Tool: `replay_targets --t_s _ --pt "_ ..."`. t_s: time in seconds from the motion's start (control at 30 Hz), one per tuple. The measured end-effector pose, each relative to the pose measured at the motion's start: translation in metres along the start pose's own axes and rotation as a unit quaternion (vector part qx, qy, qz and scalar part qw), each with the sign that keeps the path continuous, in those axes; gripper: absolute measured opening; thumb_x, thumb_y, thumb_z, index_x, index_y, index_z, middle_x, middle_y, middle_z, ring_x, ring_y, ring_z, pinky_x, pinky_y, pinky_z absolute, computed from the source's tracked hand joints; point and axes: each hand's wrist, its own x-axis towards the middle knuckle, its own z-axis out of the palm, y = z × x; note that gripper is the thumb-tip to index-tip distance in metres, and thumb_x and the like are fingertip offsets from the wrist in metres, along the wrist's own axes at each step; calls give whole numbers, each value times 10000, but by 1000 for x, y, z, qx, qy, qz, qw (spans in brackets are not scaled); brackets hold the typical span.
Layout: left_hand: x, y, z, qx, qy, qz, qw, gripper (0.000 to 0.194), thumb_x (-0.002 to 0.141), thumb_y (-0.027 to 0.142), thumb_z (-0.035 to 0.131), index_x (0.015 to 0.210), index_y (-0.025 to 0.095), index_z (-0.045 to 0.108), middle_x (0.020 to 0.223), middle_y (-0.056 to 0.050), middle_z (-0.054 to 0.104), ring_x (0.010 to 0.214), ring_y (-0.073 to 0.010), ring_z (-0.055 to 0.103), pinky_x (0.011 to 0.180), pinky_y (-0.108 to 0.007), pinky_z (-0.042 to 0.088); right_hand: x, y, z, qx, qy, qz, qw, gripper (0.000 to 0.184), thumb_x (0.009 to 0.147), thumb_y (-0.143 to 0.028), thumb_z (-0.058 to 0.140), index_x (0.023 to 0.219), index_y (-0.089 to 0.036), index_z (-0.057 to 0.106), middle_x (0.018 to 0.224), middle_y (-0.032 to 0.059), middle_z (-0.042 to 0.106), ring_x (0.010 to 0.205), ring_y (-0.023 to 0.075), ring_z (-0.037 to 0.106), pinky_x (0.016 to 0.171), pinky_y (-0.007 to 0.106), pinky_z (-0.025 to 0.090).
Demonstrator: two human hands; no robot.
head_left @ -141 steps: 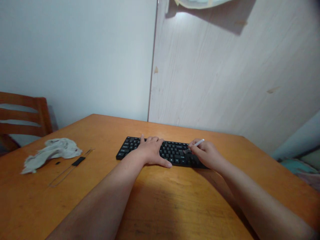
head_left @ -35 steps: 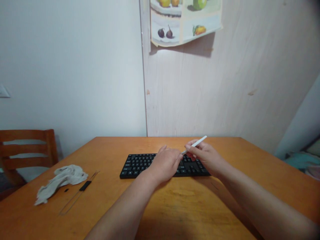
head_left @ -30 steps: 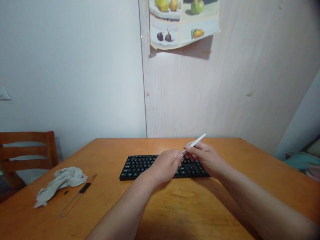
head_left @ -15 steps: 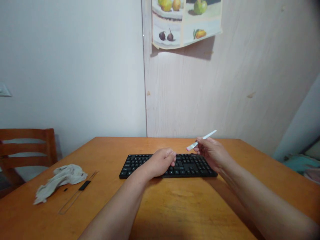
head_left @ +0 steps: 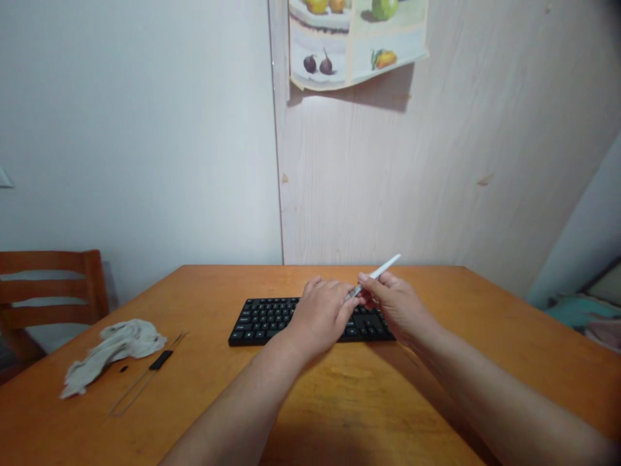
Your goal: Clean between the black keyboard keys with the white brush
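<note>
My right hand (head_left: 395, 301) grips a slim white brush (head_left: 381, 268) between thumb and fingers, its handle slanting up to the right. The brush's lower end meets the fingers of my left hand (head_left: 323, 314), which hide its tip. My left hand is closed with its back towards me, and what lies within its fingers is hidden. Both hands are over a black keyboard (head_left: 264, 321) on the table, covering its middle and right parts.
On the left of the wooden table (head_left: 349, 401) lie a crumpled whitish cloth (head_left: 114, 353), a wire keycap puller (head_left: 161, 360) with a black grip, and a small black piece (head_left: 123, 369). A wooden chair (head_left: 48, 288) stands at the left. Fruit pictures (head_left: 359, 45) hang on the wall.
My right hand has moved left with the brush, bringing its lower end to my left hand. My left hand has turned and its fingers now reach to the brush. The view has shifted slightly.
</note>
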Motion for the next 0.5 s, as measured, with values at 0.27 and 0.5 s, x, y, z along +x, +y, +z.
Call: replay_targets --t_s 0.27,0.5 --pt "2 -9 7 -80 -9 -3 997 422 1035 380 284 923 208 653 922 -59 693 885 -202 624 825 -317 435 -3 -5 3 54 -30 6 998 349 774 -498 753 851 -188 611 670 -11 624 570 116 517 536 245 385" --pt "2 -14 11 -149 -43 -36 987 445 1021 457 295 807 199 587 777 -18 642 721 -164 573 661 -267 401 -2 -1 5 104 4 72 992 370 723 -484 797 751 -157 628 569 -2 606 473 90 483 443 216 354"
